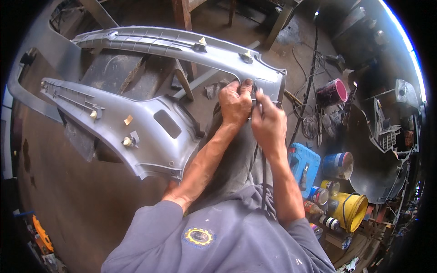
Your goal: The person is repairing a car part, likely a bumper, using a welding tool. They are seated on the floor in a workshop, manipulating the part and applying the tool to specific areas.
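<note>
Near the centre, the left hand (236,104) grips the right end of a long grey panel (200,51) spanning the upper frame; the right hand (269,122) is curled just beside it, its contents mostly hidden. A second grey panel (141,116), bearing cream clips (127,141), fills centre left. At right stand a pink-lined bucket (325,94), blue case (298,157) and yellow bucket (339,204).

Two ribbed panels (218,57), four cream clips (127,141).

Dim brown floor (59,195); harsh white glare along upper right rim; fisheye bending, black corners; right hand (269,117) slightly blurred.
</note>
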`<state>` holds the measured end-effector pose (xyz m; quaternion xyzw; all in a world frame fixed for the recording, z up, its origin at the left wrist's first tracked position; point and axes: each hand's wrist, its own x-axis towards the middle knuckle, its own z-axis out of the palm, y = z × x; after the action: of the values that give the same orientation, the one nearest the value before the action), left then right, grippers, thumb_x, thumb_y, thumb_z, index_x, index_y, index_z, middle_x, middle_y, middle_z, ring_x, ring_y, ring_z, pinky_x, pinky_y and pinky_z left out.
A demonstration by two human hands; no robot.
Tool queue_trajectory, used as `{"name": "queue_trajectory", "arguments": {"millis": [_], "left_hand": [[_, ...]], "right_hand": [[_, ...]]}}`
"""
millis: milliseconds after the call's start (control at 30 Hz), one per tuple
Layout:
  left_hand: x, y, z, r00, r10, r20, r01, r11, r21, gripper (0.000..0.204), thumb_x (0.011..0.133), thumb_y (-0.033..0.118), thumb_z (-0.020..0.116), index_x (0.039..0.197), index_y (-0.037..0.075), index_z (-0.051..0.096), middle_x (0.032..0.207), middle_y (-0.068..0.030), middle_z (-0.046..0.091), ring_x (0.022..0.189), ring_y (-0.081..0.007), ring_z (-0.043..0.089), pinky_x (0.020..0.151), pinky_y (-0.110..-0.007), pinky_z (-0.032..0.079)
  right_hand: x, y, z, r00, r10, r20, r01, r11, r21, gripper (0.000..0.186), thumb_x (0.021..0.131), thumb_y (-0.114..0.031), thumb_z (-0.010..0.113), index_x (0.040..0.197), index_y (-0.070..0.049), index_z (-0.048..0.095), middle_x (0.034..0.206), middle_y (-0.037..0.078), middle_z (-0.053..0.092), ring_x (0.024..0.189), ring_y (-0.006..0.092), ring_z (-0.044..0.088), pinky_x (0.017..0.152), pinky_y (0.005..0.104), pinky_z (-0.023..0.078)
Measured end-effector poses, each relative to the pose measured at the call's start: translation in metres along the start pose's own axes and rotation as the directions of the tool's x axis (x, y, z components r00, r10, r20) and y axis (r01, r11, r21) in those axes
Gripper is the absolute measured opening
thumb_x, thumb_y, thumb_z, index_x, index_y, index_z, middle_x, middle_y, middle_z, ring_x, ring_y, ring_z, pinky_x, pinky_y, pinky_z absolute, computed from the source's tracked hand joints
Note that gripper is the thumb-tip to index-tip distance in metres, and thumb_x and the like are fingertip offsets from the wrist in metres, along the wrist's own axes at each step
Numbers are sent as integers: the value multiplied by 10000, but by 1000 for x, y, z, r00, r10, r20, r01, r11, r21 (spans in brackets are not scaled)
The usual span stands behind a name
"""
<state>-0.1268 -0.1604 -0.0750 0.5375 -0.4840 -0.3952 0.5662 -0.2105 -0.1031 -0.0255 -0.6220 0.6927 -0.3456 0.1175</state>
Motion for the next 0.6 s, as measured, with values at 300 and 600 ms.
{"name": "queue_trajectory", "arguments": {"millis": [300, 600], "left_hand": [[-3, -11, 4, 997, 53, -55, -60, 989, -133, 346, 898, 214, 666, 676, -42, 594, 546, -157, 559, 477, -216, 445, 500, -394, 378], [0, -4, 2, 999, 30, -20, -30, 999, -19, 296, 898, 213, 658, 775, -57, 657, 626, -150, 636, 544, -174, 514, 543, -370, 424]], "right_hand": [[-9, 6, 7, 998, -63, 6, 63, 998, -5, 402, 876, -123, 537, 1272, -76, 589, 744, 253, 659, 699, 420, 673, 633, 502, 527], [4, -2, -4, 997, -5, 73, 9, 999, -46, 347, 863, -133, 541, 1184, -78, 658, 819, 271, 665, 787, 441, 670, 731, 517, 536]]}}
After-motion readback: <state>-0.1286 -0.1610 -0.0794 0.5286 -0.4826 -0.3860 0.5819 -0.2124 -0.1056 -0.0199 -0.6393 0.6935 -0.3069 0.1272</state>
